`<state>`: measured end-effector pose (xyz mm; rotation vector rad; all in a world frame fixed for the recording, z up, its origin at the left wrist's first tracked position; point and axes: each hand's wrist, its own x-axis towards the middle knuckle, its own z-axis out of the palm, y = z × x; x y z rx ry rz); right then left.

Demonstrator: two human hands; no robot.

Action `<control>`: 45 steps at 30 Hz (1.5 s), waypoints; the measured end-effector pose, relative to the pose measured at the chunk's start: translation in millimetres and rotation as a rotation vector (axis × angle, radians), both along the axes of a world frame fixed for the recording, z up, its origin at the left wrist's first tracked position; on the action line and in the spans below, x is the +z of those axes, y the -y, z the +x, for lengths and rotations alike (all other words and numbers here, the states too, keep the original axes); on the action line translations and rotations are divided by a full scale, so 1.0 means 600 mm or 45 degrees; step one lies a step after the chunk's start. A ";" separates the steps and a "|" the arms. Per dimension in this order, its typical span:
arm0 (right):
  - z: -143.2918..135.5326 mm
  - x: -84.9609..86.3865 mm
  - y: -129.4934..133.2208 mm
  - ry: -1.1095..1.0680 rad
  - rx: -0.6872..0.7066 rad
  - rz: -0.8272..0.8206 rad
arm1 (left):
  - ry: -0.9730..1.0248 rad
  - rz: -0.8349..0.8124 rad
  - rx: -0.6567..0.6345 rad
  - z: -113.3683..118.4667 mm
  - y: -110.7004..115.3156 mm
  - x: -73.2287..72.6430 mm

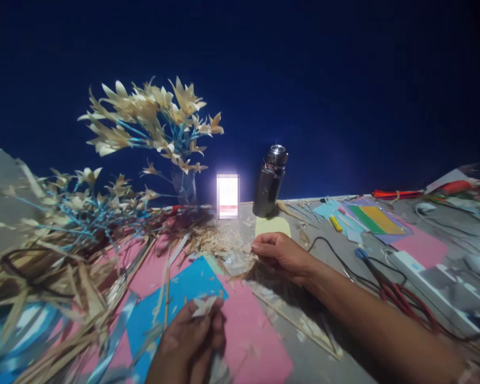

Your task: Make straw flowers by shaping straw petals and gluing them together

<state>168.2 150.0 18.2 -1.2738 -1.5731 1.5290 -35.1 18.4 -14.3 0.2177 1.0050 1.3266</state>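
Low in the view, my left hand is closed around a pale, petal-like piece, above a blue sheet and a pink sheet. My right hand reaches to the middle of the table, its thumb and fingertips pinched together beside a pile of pale shavings; whatever lies between the fingertips is too small to make out. Just beyond that hand is a pale yellow paper. Cream flowers on blue stems stand in a clear vase at the back left.
A dark metal flask stands behind my right hand. Dried husks and blue ribbon cover the left. At right lie red-handled pliers, cables, a white power strip and coloured sheets.
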 end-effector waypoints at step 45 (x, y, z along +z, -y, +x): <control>-0.032 -0.066 0.237 -0.489 -0.474 0.105 | 0.126 0.020 -0.064 0.073 0.034 0.000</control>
